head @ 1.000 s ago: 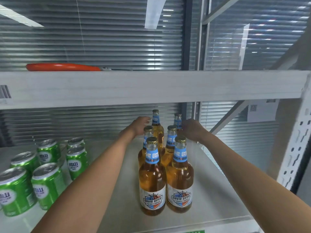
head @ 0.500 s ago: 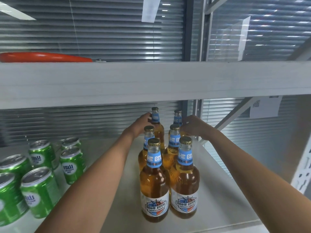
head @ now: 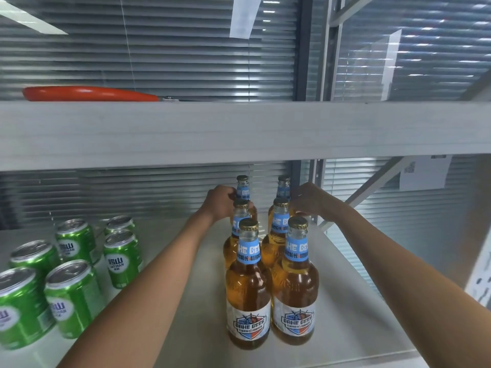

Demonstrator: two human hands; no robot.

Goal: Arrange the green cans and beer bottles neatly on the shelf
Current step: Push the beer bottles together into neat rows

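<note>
Several amber beer bottles with blue neck labels stand in two rows on the white shelf (head: 345, 309), the front pair (head: 248, 293) nearest me. My left hand (head: 220, 201) is wrapped around the back left bottle (head: 243, 188). My right hand (head: 309, 199) grips the back right bottle (head: 283, 187) from its right side. Both bottles stand upright on the shelf. Several green cans (head: 71, 296) stand in a loose group on the left of the same shelf.
The upper shelf board (head: 239, 131) hangs low over the bottle tops, with an orange-handled tool (head: 87, 93) lying on it. A perforated white upright (head: 478, 282) frames the right side. Window blinds close off the back.
The view has shifted slightly. Both hands stay at the back pair of bottles, with no clear movement of the bottles.
</note>
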